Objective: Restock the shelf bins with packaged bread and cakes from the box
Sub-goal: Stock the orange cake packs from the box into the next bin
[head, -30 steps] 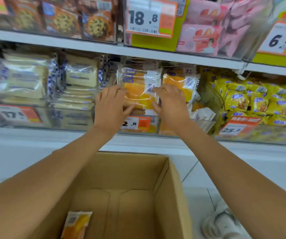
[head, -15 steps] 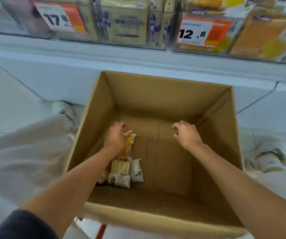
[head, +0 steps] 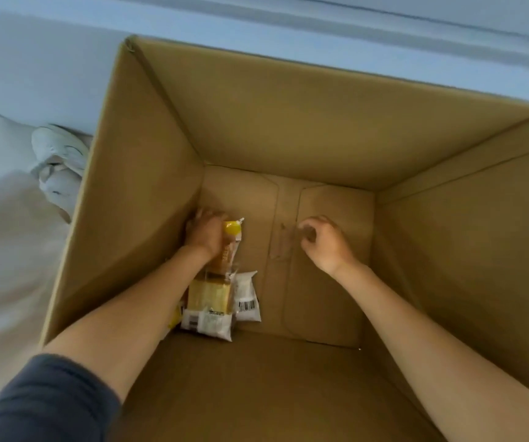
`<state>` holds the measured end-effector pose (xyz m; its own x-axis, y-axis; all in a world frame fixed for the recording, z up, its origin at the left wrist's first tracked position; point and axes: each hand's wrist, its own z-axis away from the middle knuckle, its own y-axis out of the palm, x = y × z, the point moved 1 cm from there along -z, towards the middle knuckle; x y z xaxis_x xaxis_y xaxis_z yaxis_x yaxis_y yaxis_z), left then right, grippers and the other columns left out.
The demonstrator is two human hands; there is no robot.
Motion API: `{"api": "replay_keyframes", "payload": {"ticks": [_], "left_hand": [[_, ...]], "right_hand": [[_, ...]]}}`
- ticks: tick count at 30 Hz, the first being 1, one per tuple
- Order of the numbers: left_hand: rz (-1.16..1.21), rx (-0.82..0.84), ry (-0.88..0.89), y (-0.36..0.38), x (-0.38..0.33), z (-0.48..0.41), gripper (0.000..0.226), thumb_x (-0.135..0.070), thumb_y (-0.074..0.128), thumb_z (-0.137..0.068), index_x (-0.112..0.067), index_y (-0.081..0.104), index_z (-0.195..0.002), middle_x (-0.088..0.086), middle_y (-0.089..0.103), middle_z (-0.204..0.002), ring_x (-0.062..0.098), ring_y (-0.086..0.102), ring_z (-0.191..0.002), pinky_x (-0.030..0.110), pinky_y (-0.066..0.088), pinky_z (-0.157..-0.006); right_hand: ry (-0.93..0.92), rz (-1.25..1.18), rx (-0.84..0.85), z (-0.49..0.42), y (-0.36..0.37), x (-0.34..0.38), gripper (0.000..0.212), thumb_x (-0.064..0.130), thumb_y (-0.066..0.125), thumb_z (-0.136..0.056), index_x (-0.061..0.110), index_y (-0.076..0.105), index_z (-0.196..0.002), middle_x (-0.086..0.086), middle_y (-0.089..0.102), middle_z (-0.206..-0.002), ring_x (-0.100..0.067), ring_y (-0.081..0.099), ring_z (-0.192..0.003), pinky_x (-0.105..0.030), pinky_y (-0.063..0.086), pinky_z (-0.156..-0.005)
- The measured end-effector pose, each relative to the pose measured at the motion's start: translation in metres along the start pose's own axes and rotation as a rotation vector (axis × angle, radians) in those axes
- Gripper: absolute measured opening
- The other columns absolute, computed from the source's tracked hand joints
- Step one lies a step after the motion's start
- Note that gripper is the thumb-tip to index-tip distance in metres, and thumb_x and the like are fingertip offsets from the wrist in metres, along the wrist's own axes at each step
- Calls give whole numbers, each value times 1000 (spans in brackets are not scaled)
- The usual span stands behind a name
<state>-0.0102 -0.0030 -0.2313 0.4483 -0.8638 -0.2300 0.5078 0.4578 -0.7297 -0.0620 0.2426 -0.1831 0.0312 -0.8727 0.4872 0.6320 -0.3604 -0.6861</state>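
Since half a second ago both hands have sunk deeper into the open brown cardboard box (head: 288,122), and the shelf bins have slid out of view overhead. Down at the box floor, the left hand (head: 204,234) has its fingers curled. It grips the far end of a yellow-and-orange plastic-wrapped cake packet (head: 228,250), which stands on edge against the hand's thumb side. The thumb itself is hidden.

Back from that hand, alongside its forearm, lies a clear-wrapped pack of pale square bread slices (head: 209,298). Touching this pack on the side away from the arm is a white plastic packet with a barcode (head: 248,298).

The right hand (head: 323,242) is well apart from the left one, across the seam in the box floor. Its fingers are curled into a loose fist that holds nothing. Whether its knuckles touch the cardboard cannot be told.

Beyond the box wall on the left hand's outer side are a white shoe (head: 60,154) and a pale trouser leg (head: 1,250). A dark blue sleeve (head: 49,400) covers the left upper arm.
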Motion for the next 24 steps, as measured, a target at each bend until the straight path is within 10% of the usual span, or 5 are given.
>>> {"api": "replay_keyframes", "payload": {"ticks": [7, 10, 13, 16, 24], "left_hand": [[358, -153, 428, -47, -49, 31, 28, -13, 88, -63, -17, 64, -77, -1, 53, -89, 27, 54, -93, 43, 45, -88], [397, -221, 472, -73, -67, 54, 55, -11, 89, -64, -20, 64, -112, 5, 44, -137, 23, 39, -133, 29, 31, -111], [702, -271, 200, -89, -62, 75, 112, -24, 93, -62, -25, 28, -152, 3, 24, -158, 14, 24, -145, 21, 20, -113], [1194, 119, -131, -85, -58, 93, 143, -42, 95, -49, -21, 4, -158, 8, 38, -153, 21, 43, -136, 34, 26, -117], [1490, 337, -296, -66, -37, 111, 65, -22, 82, -71, -15, 53, -129, 9, 64, -129, 22, 64, -113, 45, 52, -96]], "right_hand": [[20, -602, 176, 0, 1, 50, 76, 17, 83, -76, 20, 44, -142, 7, 51, -127, -9, 50, -120, -28, 43, -102], [-22, -697, 45, 9, -16, 59, 30, 13, 74, -85, 12, 64, -113, -1, 64, -101, -8, 59, -82, -21, 47, -74], [127, -1010, -9, 21, -37, 52, 18, 15, 64, -93, 16, 62, -111, -8, 70, -107, -13, 66, -86, -24, 53, -77], [141, -1275, 128, 35, -46, 51, 18, 16, 59, -96, 16, 62, -113, -7, 72, -108, -18, 69, -95, -32, 56, -83], [219, -1642, 208, 47, -33, 51, 29, 12, 56, -96, 10, 55, -125, -12, 69, -113, -21, 69, -101, -38, 56, -91]]}}
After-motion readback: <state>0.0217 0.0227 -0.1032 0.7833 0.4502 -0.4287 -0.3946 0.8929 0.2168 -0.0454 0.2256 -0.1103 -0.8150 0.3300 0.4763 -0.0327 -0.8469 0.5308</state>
